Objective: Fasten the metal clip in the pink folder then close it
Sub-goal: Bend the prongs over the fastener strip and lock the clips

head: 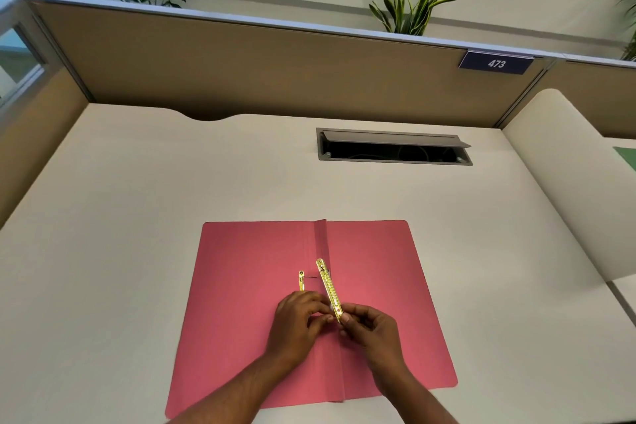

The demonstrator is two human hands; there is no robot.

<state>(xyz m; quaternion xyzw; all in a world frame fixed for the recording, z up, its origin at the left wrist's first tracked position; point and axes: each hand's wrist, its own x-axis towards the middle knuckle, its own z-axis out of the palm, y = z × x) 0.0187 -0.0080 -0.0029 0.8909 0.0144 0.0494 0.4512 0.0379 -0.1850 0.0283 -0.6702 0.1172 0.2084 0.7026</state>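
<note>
Clearly you were in the middle of the fastening step, not the closing one. The pink folder (241, 286) lay wide open and flat on the desk (137, 182), its spine fold running away from you down the middle. You had the gold metal clip bar (328, 287) pinched at its near end between both sets of fingertips: your left hand (297, 318) closed on it from the left, your right hand (370, 325) from the right, both grips tight on the bar and on nothing else. The bar stood tilted, its far end down by the spine fold and the near end lifted off the card. A second gold piece, a short prong (301, 280), stuck up from the left leaf just beside the bar and apart from it; whether its mate sat under your fingers could not be told.

By my reading, the next move called for lowering the near end so the bar's holes dropped over the prongs, then bending them flat and sliding the keepers across. Only after that would the left leaf fold over the right.
</note>
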